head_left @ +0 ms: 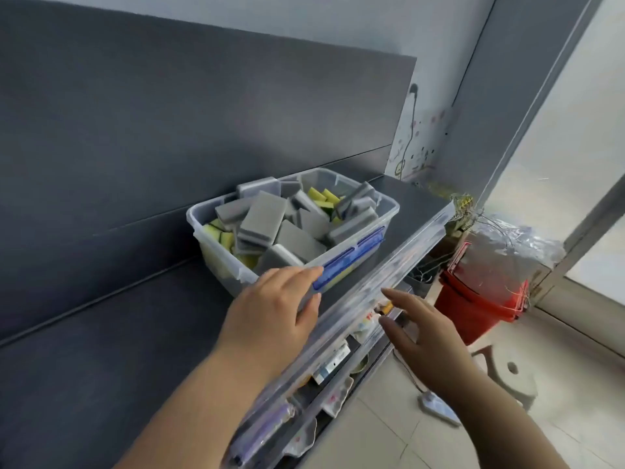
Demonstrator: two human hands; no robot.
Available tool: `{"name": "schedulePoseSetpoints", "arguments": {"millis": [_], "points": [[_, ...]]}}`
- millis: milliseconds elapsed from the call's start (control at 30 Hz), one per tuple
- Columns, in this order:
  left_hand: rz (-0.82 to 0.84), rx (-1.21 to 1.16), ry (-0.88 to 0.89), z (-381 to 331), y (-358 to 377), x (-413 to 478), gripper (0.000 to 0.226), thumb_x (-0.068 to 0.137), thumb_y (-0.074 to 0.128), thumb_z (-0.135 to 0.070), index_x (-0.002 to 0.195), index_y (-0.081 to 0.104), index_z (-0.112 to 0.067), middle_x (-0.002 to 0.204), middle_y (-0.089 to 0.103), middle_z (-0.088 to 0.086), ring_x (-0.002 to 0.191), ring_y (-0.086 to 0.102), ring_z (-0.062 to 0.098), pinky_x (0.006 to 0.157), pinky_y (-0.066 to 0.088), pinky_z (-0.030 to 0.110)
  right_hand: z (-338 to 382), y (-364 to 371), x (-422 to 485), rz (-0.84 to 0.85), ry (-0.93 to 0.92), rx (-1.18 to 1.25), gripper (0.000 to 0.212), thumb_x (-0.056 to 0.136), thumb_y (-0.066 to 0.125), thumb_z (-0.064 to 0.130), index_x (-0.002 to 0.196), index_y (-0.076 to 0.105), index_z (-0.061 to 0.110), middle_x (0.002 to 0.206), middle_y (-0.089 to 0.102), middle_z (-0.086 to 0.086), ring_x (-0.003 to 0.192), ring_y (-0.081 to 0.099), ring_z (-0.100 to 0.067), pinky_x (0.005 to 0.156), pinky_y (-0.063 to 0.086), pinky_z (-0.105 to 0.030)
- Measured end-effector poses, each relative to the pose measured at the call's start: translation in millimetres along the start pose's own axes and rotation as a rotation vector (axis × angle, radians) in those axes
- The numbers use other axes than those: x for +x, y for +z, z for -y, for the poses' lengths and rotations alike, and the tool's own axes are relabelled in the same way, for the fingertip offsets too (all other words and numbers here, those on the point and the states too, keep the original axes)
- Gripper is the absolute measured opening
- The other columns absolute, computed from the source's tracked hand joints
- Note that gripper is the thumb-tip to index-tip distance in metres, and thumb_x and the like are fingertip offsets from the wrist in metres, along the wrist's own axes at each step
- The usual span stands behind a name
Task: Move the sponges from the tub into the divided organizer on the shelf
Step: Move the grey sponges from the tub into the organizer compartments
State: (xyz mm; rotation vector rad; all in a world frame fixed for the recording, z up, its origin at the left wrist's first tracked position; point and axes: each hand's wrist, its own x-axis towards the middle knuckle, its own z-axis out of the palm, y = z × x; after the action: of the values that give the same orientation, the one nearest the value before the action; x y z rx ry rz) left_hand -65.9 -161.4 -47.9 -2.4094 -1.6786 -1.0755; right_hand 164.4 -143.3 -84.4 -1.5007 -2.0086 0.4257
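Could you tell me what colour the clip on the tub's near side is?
The clip on the tub is blue; the head view shows it best.

Sponges (262, 220) lie in a tub (385, 216) on the shelf (101, 350), before the back panel (169, 130). An organizer (389, 265) runs along the shelf's front edge; right of it, a bucket (473, 306) and stool (507, 374) stand on the floor (389, 418).
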Motion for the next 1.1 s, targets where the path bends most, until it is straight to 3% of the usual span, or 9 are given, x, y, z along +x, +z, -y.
{"name": "schedulePoseSetpoints", "arguments": {"millis": [100, 300, 400, 533, 667, 733, 867, 1000, 1100], "points": [[-0.037, 0.019, 0.019, 18.2, 2.1, 22.1, 0.034, 0.082, 0.066, -0.017, 0.116, 0.063, -0.014, 0.100, 0.066, 0.000, 0.094, 0.061, 0.019, 0.069, 0.052, 0.030, -0.1, 4.5, 24.9, -0.032, -0.006, 0.027, 0.038, 0.076, 0.043, 0.063, 0.112, 0.033, 0.068, 0.112, 0.042, 0.041, 0.108, 0.045, 0.009, 0.092, 0.034, -0.018], [-0.004, 0.045, 0.014, 46.9, 16.3, 42.4, 0.034, 0.080, 0.069, -0.014, 0.114, 0.064, -0.013, 0.101, 0.066, -0.001, 0.094, 0.063, 0.018, 0.070, 0.051, 0.027, -7.2, 12.4, 72.3, 0.001, -0.042, 0.064, 0.036, 0.082, 0.053, 0.045, 0.108, 0.037, 0.065, 0.109, 0.041, 0.040, 0.104, 0.046, 0.011, 0.093, 0.038, -0.022], [-0.001, 0.063, -0.009, 56.2, 21.3, 55.7, 0.032, 0.084, 0.060, -0.021, 0.115, 0.065, -0.015, 0.102, 0.066, -0.003, 0.095, 0.062, 0.015, 0.070, 0.053, 0.026, -9.7, 10.0, 104.1, 0.011, -0.094, 0.067, 0.032, 0.079, 0.047, 0.054, 0.108, 0.037, 0.066, 0.109, 0.041, 0.041, 0.104, 0.047, 0.010, 0.092, 0.038, -0.021], [-0.044, 0.126, -0.072, 63.6, 28.7, 80.9, 0.039, 0.086, 0.042, -0.034, 0.116, 0.063, -0.020, 0.104, 0.063, -0.009, 0.098, 0.053, 0.003, 0.074, 0.039, 0.010, -16.4, 2.1, 160.5, 0.015, -0.209, 0.118, 0.035, 0.077, 0.040, 0.059, 0.113, 0.042, 0.059, 0.110, 0.047, 0.037, 0.105, 0.047, 0.014, 0.089, 0.038, -0.012], [-0.122, 0.230, -0.171, 68.4, 39.7, 107.8, 0.039, 0.087, 0.042, -0.034, 0.117, 0.062, -0.019, 0.107, 0.063, -0.007, 0.100, 0.051, 0.003, 0.078, 0.039, 0.010, -26.6, -6.7, 226.3, 0.021, -0.340, 0.236, 0.031, 0.085, 0.053, 0.038, 0.115, 0.052, 0.042, 0.109, 0.059, 0.019, 0.104, 0.054, 0.002, 0.088, 0.043, -0.014], [-0.158, 0.280, -0.261, 67.6, 45.0, 119.4, 0.036, 0.088, 0.045, -0.034, 0.116, 0.063, -0.019, 0.108, 0.063, -0.007, 0.101, 0.051, 0.004, 0.080, 0.037, 0.011, -32.0, -11.9, 255.2, 0.060, -0.407, 0.277, 0.031, 0.084, 0.059, 0.028, 0.113, 0.054, 0.039, 0.108, 0.060, 0.020, 0.104, 0.056, 0.000, 0.089, 0.043, -0.014], [-0.179, 0.399, -0.476, 61.9, 53.5, 134.9, 0.034, 0.082, 0.062, -0.022, 0.116, 0.064, -0.020, 0.112, 0.063, -0.005, 0.102, 0.060, 0.016, 0.073, 0.048, 0.027, -35.2, -23.9, 315.9, 0.191, -0.573, 0.240, 0.032, 0.083, 0.062, 0.023, 0.110, 0.056, 0.039, 0.104, 0.059, 0.020, 0.095, 0.057, 0.000, 0.085, 0.044, -0.014], [-0.211, 0.440, -0.634, 46.0, 61.4, 129.3, 0.036, 0.080, 0.066, -0.020, 0.116, 0.065, -0.023, 0.113, 0.061, -0.009, 0.104, 0.050, 0.001, 0.070, 0.043, 0.022, -9.6, -13.6, 376.7, 0.317, -0.774, 0.096, 0.030, 0.084, 0.064, 0.019, 0.114, 0.063, 0.021, 0.099, 0.059, 0.009, 0.088, 0.054, -0.005, 0.084, 0.042, -0.018], [-0.226, 0.489, -0.733, 33.0, 68.9, 123.6, 0.036, 0.081, 0.066, -0.021, 0.116, 0.064, -0.025, 0.114, 0.060, -0.011, 0.104, 0.054, 0.005, 0.071, 0.044, 0.022, 28.1, 21.1, 405.5, 0.469, -0.899, 0.008, 0.034, 0.086, 0.061, 0.023, 0.120, 0.058, 0.018, 0.114, 0.060, 0.000, 0.098, 0.056, -0.013, 0.089, 0.042, -0.024]]}}
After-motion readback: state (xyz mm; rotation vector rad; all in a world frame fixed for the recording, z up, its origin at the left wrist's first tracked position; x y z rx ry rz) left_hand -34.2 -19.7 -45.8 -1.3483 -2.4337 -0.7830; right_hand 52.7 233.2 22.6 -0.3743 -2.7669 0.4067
